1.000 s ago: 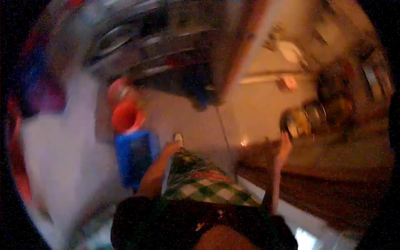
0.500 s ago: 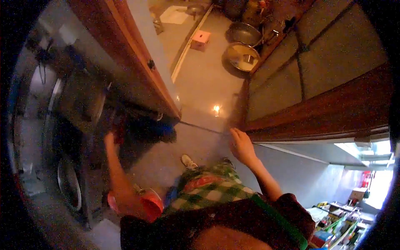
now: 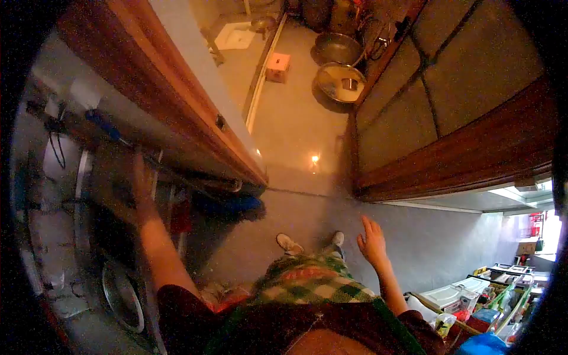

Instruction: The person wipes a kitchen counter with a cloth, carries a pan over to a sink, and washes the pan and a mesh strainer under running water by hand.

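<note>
My left hand [image 3: 141, 180] reaches out at the left, dim and blurred, near a long tool with a blue handle [image 3: 103, 124]; whether it touches the tool cannot be made out. My right hand [image 3: 372, 241] hangs over the grey floor with its fingers apart and nothing in it. Below the left door frame lies a dark blue bristly brush head [image 3: 236, 206]. A green checked apron [image 3: 313, 281] covers my front, and both shoes show beyond it.
A wooden door frame [image 3: 171, 89] stands ahead on the left, a brown-edged wall [image 3: 461, 148] on the right. Through the doorway are a pink box [image 3: 277, 67] and round pans [image 3: 339, 83]. Crates of goods [image 3: 485, 302] sit lower right. A metal basin [image 3: 123, 294] is lower left.
My left hand has moved up and outward. My right hand has shifted right and down, with its fingers spread. After the view swung toward the doorway, the crates at lower right show more fully.
</note>
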Action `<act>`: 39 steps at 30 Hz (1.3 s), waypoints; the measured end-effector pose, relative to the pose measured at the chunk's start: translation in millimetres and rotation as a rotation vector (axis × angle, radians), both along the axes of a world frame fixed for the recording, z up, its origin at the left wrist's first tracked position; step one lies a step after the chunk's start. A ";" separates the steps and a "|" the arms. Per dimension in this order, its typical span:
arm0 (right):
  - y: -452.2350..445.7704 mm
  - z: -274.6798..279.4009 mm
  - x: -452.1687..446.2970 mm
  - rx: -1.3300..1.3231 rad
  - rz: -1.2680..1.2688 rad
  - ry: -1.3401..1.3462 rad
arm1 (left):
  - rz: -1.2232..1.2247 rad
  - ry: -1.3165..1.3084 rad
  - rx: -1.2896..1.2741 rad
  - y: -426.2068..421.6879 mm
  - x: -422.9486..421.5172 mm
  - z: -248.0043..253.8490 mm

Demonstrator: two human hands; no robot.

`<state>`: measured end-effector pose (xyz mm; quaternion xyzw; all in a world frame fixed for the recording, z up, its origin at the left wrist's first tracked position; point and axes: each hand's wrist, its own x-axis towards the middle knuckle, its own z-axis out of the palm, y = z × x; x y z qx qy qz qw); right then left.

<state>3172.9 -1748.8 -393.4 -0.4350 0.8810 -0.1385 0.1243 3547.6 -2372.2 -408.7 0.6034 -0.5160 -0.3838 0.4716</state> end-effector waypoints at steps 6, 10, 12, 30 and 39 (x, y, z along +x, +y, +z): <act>8.1 -4.2 -0.3 0.047 -0.049 -0.055 | 0.043 -0.054 -0.003 13.9 18.5 1.7; 10.0 -22.9 -4.9 -0.039 -0.009 -0.070 | 0.154 -0.097 0.014 75.4 80.6 -4.7; 11.7 -28.4 -8.0 -0.015 0.023 -0.094 | 0.227 -0.115 0.027 114.4 104.6 -4.8; 42.5 -4.1 -164.8 -0.084 0.186 -0.179 | 0.668 0.133 -0.497 346.8 -168.0 217.7; -112.6 -17.6 -75.6 -0.112 0.605 -0.399 | 0.550 0.258 -0.589 393.8 -250.8 235.6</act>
